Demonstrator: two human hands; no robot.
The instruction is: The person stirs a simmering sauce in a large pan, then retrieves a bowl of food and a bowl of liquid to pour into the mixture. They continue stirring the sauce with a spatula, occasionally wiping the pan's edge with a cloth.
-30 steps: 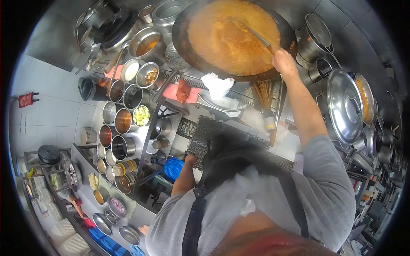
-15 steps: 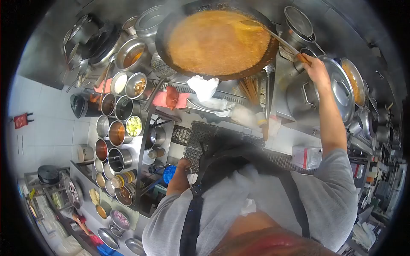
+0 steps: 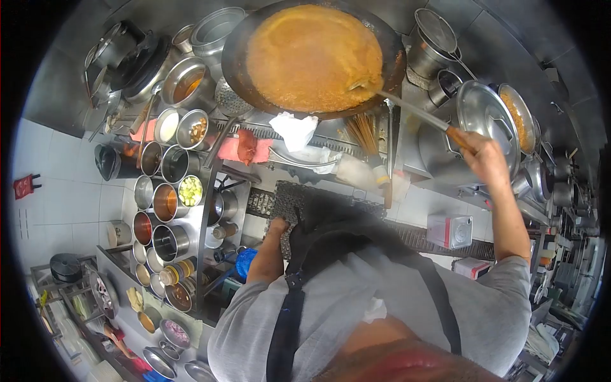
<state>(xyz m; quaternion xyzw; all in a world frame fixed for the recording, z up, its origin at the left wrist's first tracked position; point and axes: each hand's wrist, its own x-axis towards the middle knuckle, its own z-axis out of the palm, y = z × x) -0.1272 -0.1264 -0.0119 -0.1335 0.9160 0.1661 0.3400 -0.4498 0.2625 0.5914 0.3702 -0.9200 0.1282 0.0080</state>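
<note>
My right grip (image 3: 485,156) is wrapped around the brown wooden handle (image 3: 459,137) of a long metal stirring tool (image 3: 417,111), its tip in the orange-brown liquid (image 3: 312,51) inside a wide, round, black wok (image 3: 234,67). My left grip (image 3: 278,225) hangs beside my black apron (image 3: 347,226); whether it's closed, I cannot tell.
</note>
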